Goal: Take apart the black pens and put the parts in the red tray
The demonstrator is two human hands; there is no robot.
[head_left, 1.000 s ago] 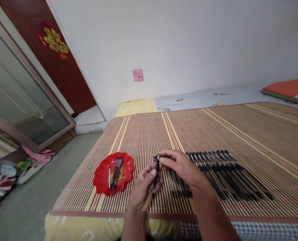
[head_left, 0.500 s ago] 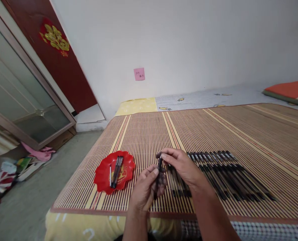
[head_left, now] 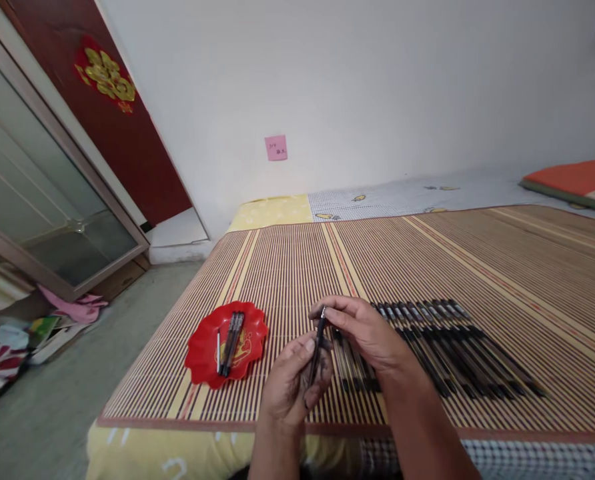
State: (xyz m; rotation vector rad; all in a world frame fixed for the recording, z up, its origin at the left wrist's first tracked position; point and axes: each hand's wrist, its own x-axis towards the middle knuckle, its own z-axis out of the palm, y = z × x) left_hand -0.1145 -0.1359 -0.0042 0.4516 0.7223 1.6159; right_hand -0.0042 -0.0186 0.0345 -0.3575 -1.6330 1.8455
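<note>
A slim black pen (head_left: 318, 350) slants upward between my two hands in front of me. My left hand (head_left: 288, 377) is closed round its lower barrel, thumb on top, with dark smudges on the fingers and palm. At the upper end, my right hand (head_left: 365, 330) pinches the small silvery tip between thumb and fingertips. Beyond and partly under my right hand lie several dark pens (head_left: 350, 363). Farther right is a long row of pens (head_left: 457, 363), with a row of short dark pieces, apparently caps (head_left: 422, 311), along its far side.
Left of my hands sits a red scalloped plate (head_left: 193, 360) holding a few dark patterned pens (head_left: 234, 343) and a thin white stick (head_left: 218, 350). Everything rests on a striped bamboo mat (head_left: 287, 267) over a bed. Its front edge is close to me; a wall stands behind.
The view has shifted slightly. My left fingers have loosened a little round the pen, so more of its barrel shows. My right fingertips remain at its tip.
</note>
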